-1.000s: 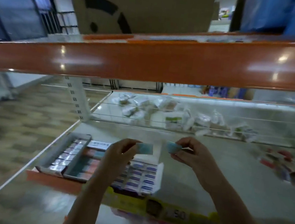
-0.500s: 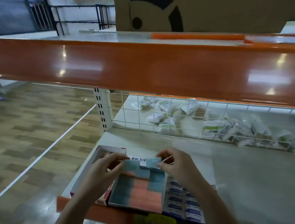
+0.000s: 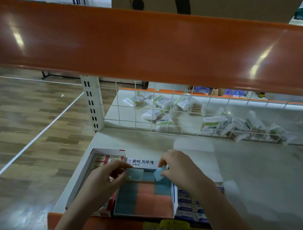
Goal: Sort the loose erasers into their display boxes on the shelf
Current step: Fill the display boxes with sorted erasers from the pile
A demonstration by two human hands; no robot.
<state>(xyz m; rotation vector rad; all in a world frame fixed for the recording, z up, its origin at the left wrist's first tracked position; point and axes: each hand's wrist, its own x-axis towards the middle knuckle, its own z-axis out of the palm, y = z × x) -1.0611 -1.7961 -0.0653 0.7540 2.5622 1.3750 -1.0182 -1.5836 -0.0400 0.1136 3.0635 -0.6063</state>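
Both hands had dropped from mid-air to the middle display box on the shelf, and the view had closed in. Left hand had set its blue eraser into the back row, fingers loosely curled at its edge; whether they gripped it could not be told. Right hand pinched a second, pale blue eraser, tilted over the back right corner, not yet seated. By appearance each block was light, slightly yielding and non-slippery, unlikely to break; a pinch across the short sides seemed best, leaving the lower face free to enter the gap. Blue and coral erasers filled the rows. Red-trimmed box lay on the left, white-and-blue sleeved erasers on the right
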